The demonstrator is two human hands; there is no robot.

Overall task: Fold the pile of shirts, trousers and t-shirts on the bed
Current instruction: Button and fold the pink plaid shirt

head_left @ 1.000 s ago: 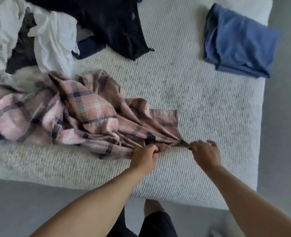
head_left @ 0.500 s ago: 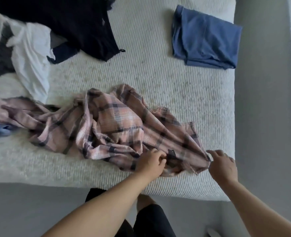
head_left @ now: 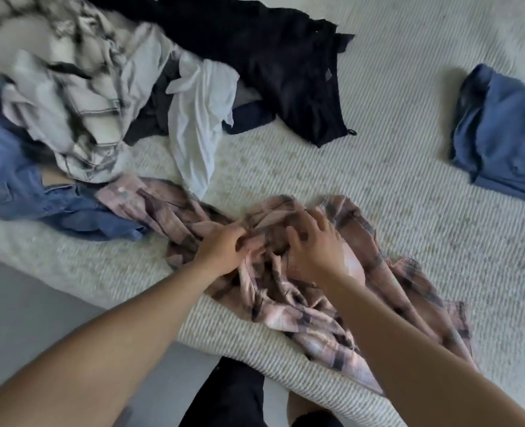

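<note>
No legible text, label, brand, number or sign in the head view. A small grey patch shows on the crumpled black garment (head_left: 285,66) at far centre; it is too blurred to tell whether it carries any writing.

My right hand (head_left: 315,248) covers part of the plaid shirt (head_left: 316,306), and my forearms hide more of it. Its left sleeve runs under the white top (head_left: 193,124). The pile (head_left: 70,97) at upper left is smeared by motion blur and cut by the frame's edges, so I cannot tell its garments apart. The folded blue garment (head_left: 507,134) is cropped at the right edge. My left hand's (head_left: 224,252) fingertips are buried in cloth.
</note>
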